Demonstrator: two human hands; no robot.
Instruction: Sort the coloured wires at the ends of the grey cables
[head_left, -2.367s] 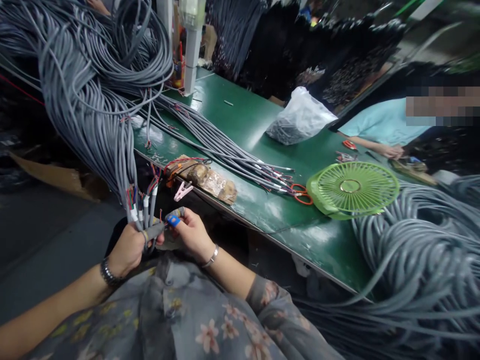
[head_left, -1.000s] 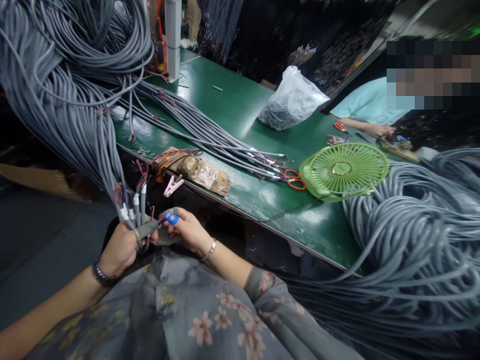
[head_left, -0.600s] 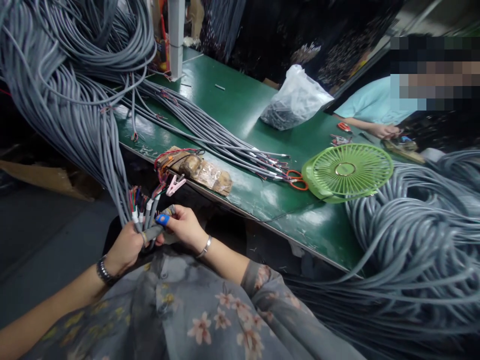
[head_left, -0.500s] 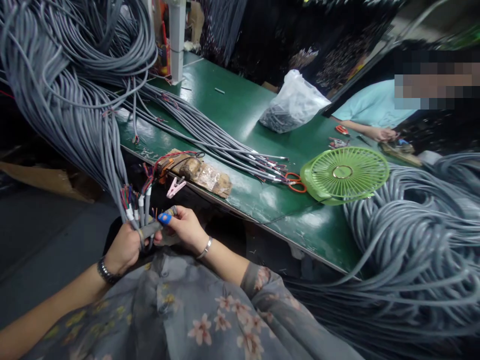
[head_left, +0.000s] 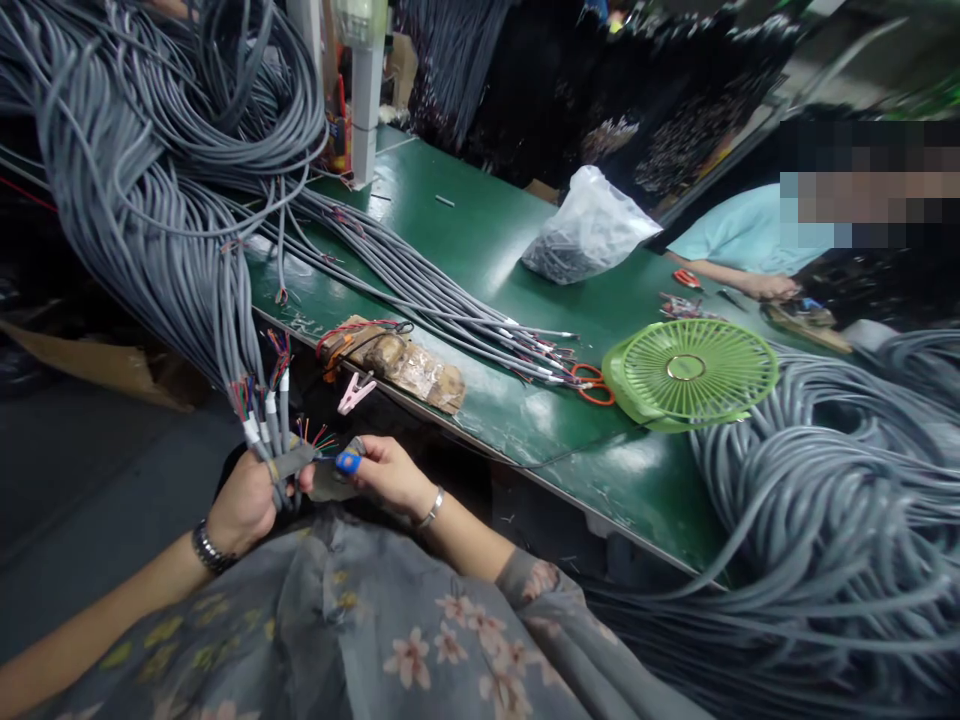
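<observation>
My left hand (head_left: 246,500) is closed around the ends of several grey cables (head_left: 283,415), which have white bands and bunches of coloured wires. One grey cable end (head_left: 294,461) lies crosswise over that bundle, and thin coloured wires (head_left: 321,438) fan out from its tip. Just to the right, my right hand (head_left: 394,478) pinches a small grey piece (head_left: 355,447) that looks like cable sheath. A blue covering (head_left: 348,462) wraps the right thumb. Between the hands a thin strand runs from the cable tip towards the right fingertips.
Along the green table's edge (head_left: 562,455) lie a taped wooden block (head_left: 420,370), a pink clip (head_left: 355,392) and orange-handled scissors (head_left: 594,384). Beyond are a green fan (head_left: 690,370), a plastic bag (head_left: 592,225) and grey cable heaps (head_left: 840,470). A co-worker (head_left: 750,235) sits opposite.
My right hand has moved right, away from my left, with the grey piece. The coloured wires at the crosswise cable's tip now show spread out. The view has shifted slightly.
</observation>
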